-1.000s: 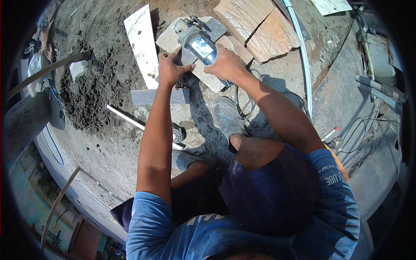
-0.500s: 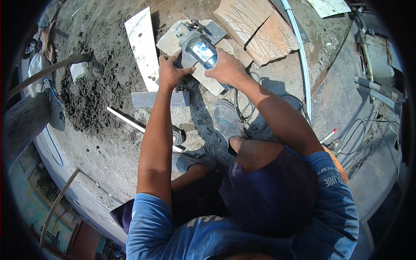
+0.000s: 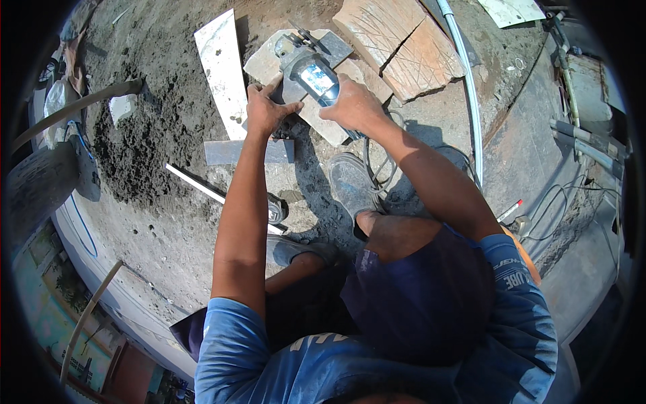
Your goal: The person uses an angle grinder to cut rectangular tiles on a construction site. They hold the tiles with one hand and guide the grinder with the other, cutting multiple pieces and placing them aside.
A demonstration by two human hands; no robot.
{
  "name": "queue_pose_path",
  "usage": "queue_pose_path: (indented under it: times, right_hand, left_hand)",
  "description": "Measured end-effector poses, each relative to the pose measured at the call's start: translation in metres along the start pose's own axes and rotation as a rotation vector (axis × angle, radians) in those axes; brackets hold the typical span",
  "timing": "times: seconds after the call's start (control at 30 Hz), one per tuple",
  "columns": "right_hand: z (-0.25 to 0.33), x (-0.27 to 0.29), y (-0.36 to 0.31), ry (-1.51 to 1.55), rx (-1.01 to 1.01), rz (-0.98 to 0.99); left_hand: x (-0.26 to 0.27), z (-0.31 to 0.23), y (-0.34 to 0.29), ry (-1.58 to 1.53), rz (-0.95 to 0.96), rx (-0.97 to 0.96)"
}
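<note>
My right hand point(image 3: 354, 106) is wrapped round the blue body of a corded power cutter point(image 3: 315, 77); its metal head and blade end point away from me. Under the cutter lies a grey tile point(image 3: 333, 48), resting on pale stone slabs point(image 3: 264, 62). My left hand point(image 3: 266, 111) grips the near left edge of that tile, index finger forward on it and thumb stretched right. The cutter's body hides the middle of the tile, and the blade's contact with it cannot be made out. Beside my left hand lie a long white tile strip point(image 3: 223, 71) and a grey tile offcut point(image 3: 222, 153).
Scored stone slabs point(image 3: 387, 40) lie at the far right, beside a pale blue pipe point(image 3: 464, 81). A heap of wet mortar point(image 3: 145, 158) spreads on the left, near a shovel point(image 3: 44, 178). The cutter's cable point(image 3: 387, 178) loops by my shoe point(image 3: 350, 185). A thin white strip point(image 3: 195, 183) lies nearer.
Almost nothing differs. Both hands and the cutter have shifted only very slightly to the right in the picture, and the grips are the same.
</note>
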State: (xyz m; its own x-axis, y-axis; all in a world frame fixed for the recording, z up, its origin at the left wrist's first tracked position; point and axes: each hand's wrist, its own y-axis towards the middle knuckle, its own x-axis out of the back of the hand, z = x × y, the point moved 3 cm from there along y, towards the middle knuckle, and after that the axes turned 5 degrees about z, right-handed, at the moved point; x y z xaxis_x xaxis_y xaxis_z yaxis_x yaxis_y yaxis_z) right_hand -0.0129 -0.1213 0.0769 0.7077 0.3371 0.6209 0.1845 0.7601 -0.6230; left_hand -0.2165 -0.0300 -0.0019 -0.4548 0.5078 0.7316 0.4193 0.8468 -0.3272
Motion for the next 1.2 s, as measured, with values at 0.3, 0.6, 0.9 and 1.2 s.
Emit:
queue_pose_path:
  times: [0.3, 0.6, 0.9, 1.2]
  right_hand:
    - [-0.001, 0.001, -0.003, 0.004, 0.001, -0.001]
    - [-0.001, 0.001, -0.001, -0.001, -0.004, 0.008]
    - [-0.002, 0.002, -0.002, -0.003, -0.007, 0.011]
    - [0.002, 0.008, -0.013, 0.003, -0.022, 0.053]
  left_hand:
    - [-0.002, 0.002, 0.001, -0.012, 0.0, -0.012]
    - [0.0, -0.001, -0.001, -0.044, 0.013, 0.01]
    - [-0.001, 0.0, 0.0, -0.03, 0.007, -0.004]
    - [0.0, 0.001, 0.001, -0.018, 0.011, 0.012]
